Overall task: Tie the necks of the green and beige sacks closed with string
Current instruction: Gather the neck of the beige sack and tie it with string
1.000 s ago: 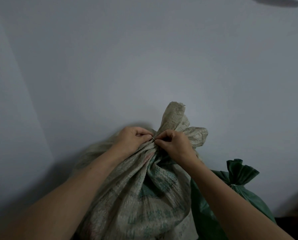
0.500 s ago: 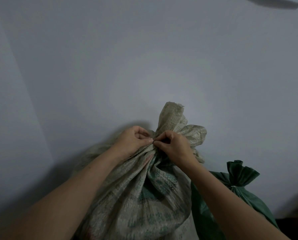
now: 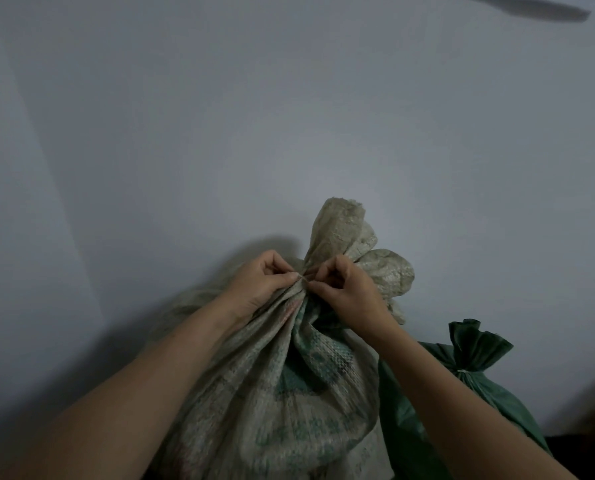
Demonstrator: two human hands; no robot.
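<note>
A full beige woven sack (image 3: 289,393) with green print stands in front of me, its neck gathered and the loose top flaring above. My left hand (image 3: 259,284) and my right hand (image 3: 346,289) meet at the neck. Each pinches an end of a thin pale string (image 3: 302,278) that lies against the gathered fabric. To the right, lower down, stands a green sack (image 3: 490,396); its neck is bunched with a white tie (image 3: 464,370) round it.
A plain pale wall (image 3: 289,116) rises right behind the sacks. A wall corner (image 3: 57,188) runs down on the left. A dark blurred shape (image 3: 531,10) crosses the top right. The floor at the lower right is dark.
Both hands stay at the beige sack's neck. Their fingers have shifted slightly on the string and the hands sit a little higher in view.
</note>
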